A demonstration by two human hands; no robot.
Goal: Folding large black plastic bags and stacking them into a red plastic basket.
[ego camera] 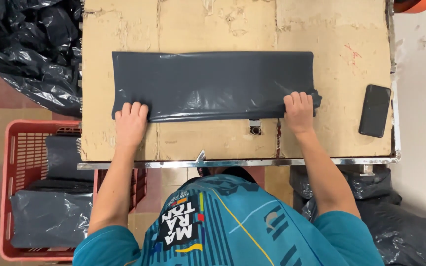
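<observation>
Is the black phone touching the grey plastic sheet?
Apart. The head view shows bare cardboard between the phone and the grey plastic sheet.

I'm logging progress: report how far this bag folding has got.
Done: folded grey sheets already lie in the red crate. In hand: left hand and right hand press the near edge of the grey plastic bag on the cardboard-topped table. Left: that bag isn't crated yet.

Sheet: plastic sheet (pixel 213 83) lay across the table (pixel 321 29), mid-far.
Hands: left hand (pixel 130 123) and right hand (pixel 299 111) rested on its near corners.
Phone: phone (pixel 374 110) lay right of it.
Crate: crate (pixel 11 148) stood on the floor, near left.
</observation>
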